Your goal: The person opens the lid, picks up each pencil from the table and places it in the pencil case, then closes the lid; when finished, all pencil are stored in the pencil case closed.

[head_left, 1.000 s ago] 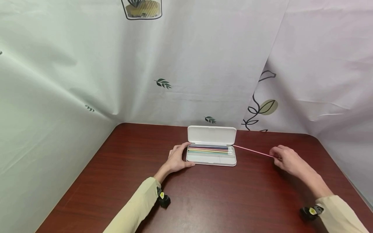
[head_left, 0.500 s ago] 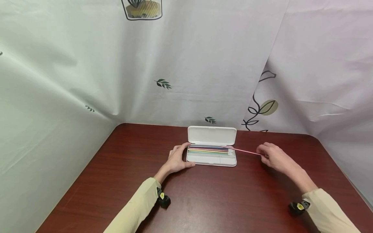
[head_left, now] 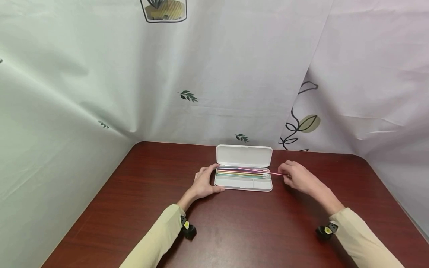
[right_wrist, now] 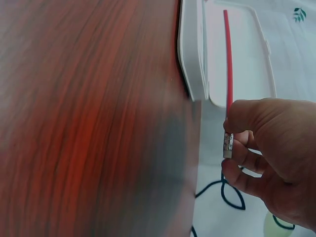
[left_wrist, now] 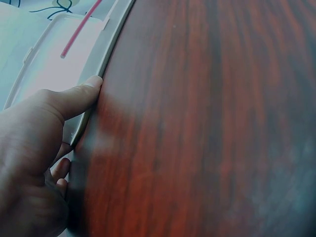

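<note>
A white pencil case (head_left: pixel 234 182) stands on the table with its lid (head_left: pixel 244 155) raised, and several coloured pencils (head_left: pixel 234 173) lie in its rear compartment. My left hand (head_left: pixel 202 184) grips the case's left end, thumb on the front edge and fingers at the far side. In the left wrist view the thumb (left_wrist: pixel 81 96) presses against the case rim. My right hand (head_left: pixel 298 178) pinches a red pencil (right_wrist: pixel 228 64) near its metal ferrule and eraser end. The pencil points left, its far part above the pencils in the case.
A dark red-brown wooden table (head_left: pixel 234 230) bears the case near its back edge. Behind it hangs a pale fabric backdrop (head_left: pixel 228 74) with printed leaves. Each wrist wears a small black camera (head_left: pixel 189 231).
My right hand has moved left with the red pencil, bringing the pencil from beside the case to over its right half. The left hand and the case have kept their place.
</note>
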`<state>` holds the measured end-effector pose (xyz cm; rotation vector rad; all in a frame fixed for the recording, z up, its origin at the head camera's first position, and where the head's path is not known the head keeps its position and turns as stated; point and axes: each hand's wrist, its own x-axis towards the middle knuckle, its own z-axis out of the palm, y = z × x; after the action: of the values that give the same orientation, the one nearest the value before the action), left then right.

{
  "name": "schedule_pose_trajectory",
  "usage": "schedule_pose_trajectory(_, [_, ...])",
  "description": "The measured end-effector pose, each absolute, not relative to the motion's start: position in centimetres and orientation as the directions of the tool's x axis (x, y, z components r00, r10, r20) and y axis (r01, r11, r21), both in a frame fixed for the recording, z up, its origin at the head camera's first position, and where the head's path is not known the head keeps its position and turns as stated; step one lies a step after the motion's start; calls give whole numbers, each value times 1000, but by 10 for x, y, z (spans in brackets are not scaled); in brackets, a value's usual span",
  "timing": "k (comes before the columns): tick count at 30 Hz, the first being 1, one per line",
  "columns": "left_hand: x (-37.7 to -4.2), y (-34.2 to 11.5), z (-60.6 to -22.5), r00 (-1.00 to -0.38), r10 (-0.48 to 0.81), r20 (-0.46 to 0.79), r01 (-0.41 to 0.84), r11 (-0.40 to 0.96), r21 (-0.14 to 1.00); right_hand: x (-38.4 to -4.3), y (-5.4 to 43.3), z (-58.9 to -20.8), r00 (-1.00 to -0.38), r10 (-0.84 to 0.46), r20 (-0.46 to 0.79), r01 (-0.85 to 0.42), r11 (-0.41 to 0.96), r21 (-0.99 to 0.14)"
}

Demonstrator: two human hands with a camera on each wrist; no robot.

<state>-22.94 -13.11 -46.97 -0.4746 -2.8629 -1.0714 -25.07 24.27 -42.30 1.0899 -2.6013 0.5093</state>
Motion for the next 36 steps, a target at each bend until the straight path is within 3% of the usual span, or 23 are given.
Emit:
schedule_pose_trajectory(19, [-230,-132,-469,-952,266,152,300,711,636,-257,199,-423,-631,-679,374,-771,599,-214])
schedule_pose_trajectory(36, [-230,-131,-469,-950,274,152,307,711,633,-260,177,-428,-641,-692,332,-766,602,-225])
